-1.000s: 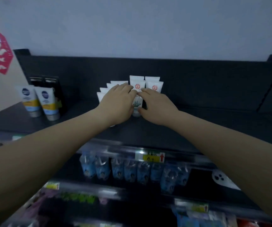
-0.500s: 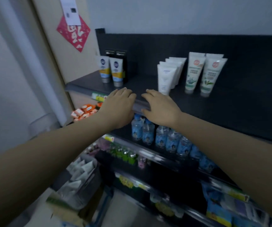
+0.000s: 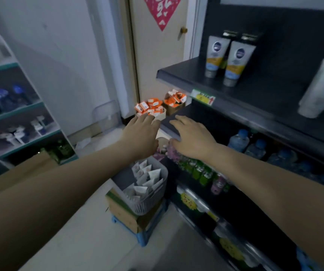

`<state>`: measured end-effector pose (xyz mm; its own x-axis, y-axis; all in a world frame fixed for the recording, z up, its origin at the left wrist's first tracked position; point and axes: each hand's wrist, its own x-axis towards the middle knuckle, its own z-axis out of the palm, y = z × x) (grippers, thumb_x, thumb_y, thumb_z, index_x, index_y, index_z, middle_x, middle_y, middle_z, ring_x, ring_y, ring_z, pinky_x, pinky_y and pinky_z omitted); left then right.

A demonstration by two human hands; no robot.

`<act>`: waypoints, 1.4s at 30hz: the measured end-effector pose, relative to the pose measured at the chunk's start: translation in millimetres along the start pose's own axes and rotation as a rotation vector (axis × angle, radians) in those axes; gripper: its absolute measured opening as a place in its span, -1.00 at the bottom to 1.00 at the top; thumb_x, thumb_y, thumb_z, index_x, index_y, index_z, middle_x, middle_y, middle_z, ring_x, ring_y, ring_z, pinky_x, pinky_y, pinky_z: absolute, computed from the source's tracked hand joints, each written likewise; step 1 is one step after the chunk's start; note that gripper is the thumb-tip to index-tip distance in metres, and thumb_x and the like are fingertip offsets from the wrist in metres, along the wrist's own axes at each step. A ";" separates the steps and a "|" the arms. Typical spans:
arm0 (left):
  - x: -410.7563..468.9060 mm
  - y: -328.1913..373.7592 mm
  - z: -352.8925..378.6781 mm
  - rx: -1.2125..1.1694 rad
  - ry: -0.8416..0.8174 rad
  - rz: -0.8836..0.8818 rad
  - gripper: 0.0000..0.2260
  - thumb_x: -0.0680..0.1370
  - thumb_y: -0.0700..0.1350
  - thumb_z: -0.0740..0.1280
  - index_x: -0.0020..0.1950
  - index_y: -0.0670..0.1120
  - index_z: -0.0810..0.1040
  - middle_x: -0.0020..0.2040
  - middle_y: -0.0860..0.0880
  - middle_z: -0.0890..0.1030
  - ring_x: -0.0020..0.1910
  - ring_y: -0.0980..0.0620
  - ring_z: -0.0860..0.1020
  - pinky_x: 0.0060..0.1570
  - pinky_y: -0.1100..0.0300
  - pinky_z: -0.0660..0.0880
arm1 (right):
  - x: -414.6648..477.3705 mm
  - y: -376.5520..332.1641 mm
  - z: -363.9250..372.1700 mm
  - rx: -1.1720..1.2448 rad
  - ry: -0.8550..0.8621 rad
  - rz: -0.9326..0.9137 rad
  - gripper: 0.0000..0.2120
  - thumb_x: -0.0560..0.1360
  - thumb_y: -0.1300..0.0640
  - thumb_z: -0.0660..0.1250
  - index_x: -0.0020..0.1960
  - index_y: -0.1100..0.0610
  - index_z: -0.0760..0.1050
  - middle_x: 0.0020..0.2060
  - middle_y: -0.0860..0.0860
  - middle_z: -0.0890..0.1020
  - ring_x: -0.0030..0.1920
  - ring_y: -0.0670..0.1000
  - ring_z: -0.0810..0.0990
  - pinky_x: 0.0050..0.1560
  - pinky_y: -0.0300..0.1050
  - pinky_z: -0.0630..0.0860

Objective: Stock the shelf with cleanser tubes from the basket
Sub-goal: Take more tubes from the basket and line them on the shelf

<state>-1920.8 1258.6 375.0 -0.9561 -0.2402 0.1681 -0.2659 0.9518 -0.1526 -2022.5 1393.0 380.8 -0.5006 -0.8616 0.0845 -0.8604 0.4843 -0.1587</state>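
Two tubes (image 3: 236, 63) on the shelf (image 3: 184, 73) bear blue round logos (image 3: 240, 52), unreadable.

So the grey slatted basket (image 3: 147, 207) sits low, right under the left hand (image 3: 140, 136) and right hand (image 3: 194, 140), stuffed with white cleanser tubes (image 3: 147, 178) jumbled at angles, while the dark shelf (image 3: 255, 98) up right of them has one white tube (image 3: 321, 89) standing on end.
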 end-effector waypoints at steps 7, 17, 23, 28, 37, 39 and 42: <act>-10.8 -94.0 69.4 -0.049 -0.127 -0.043 -0.54 0.53 0.06 0.25 0.38 -0.11 0.35 0.35 -0.13 0.41 0.35 -0.12 0.37 0.33 0.02 0.31 | 71.6 -53.9 73.6 0.008 -0.123 -0.016 -0.47 0.55 -0.02 0.19 0.47 0.06 0.20 0.47 0.03 0.24 0.46 0.07 0.22 0.39 0.02 0.23; -21.9 -156.8 171.4 -0.204 -0.339 -0.158 -0.58 0.53 -0.03 0.22 0.36 -0.12 0.35 0.32 -0.15 0.42 0.32 -0.15 0.38 0.29 0.01 0.32 | 133.1 -74.2 171.6 0.003 -0.326 -0.063 -0.63 0.54 0.10 0.22 0.31 0.16 0.35 0.29 0.09 0.43 0.28 0.12 0.40 0.21 0.01 0.38; -8.0 -163.8 238.3 -0.326 -0.482 -0.267 -0.71 0.53 -0.07 0.22 0.21 -0.15 0.42 0.19 -0.15 0.47 0.20 -0.15 0.45 0.10 0.01 0.42 | 173.3 -57.2 241.7 -0.004 -0.459 -0.176 -0.68 0.53 0.18 0.19 0.28 0.17 0.36 0.21 0.08 0.47 0.15 0.07 0.46 -0.02 -0.18 0.30; 11.6 -161.9 294.6 -0.447 -0.615 -0.398 -0.76 0.55 -0.08 0.23 0.15 -0.17 0.41 0.17 -0.16 0.45 0.17 -0.18 0.45 0.03 -0.03 0.43 | 212.3 -35.9 297.1 0.009 -0.611 -0.195 -0.57 0.55 0.18 0.19 0.40 0.18 0.25 0.29 0.13 0.41 0.18 0.10 0.45 0.00 -0.13 0.37; 45.6 -143.0 399.9 -0.626 -0.725 -0.599 -0.76 0.57 -0.07 0.21 0.15 -0.16 0.45 0.15 -0.13 0.49 0.16 -0.16 0.48 -0.02 -0.01 0.46 | 280.8 10.7 391.3 0.039 -0.689 -0.259 -0.72 0.54 0.25 0.19 0.24 0.19 0.42 0.20 0.10 0.47 0.18 0.12 0.46 0.07 -0.05 0.41; 49.3 -138.3 425.6 -0.644 -0.712 -0.625 -0.75 0.58 -0.04 0.20 0.19 -0.12 0.46 0.12 -0.10 0.51 0.12 -0.14 0.51 -0.13 0.04 0.43 | 293.8 15.2 410.5 0.051 -0.688 -0.284 -0.75 0.53 0.29 0.19 0.20 0.21 0.44 0.17 0.12 0.49 0.16 0.12 0.46 0.05 -0.03 0.41; 54.1 -133.4 455.8 -0.647 -0.677 -0.654 -0.77 0.56 -0.04 0.21 0.16 -0.09 0.50 0.05 -0.09 0.55 0.03 -0.15 0.56 -0.23 0.08 0.38 | 310.3 15.7 433.7 0.063 -0.691 -0.330 -0.75 0.51 0.35 0.21 0.17 0.23 0.46 0.15 0.14 0.51 0.13 0.12 0.47 0.04 -0.02 0.45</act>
<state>-1993.2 1031.7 -39.5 -0.5804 -0.5925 -0.5587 -0.8114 0.4794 0.3345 -2149.8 1067.3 -22.1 -0.0274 -0.8694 -0.4933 -0.9373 0.1939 -0.2897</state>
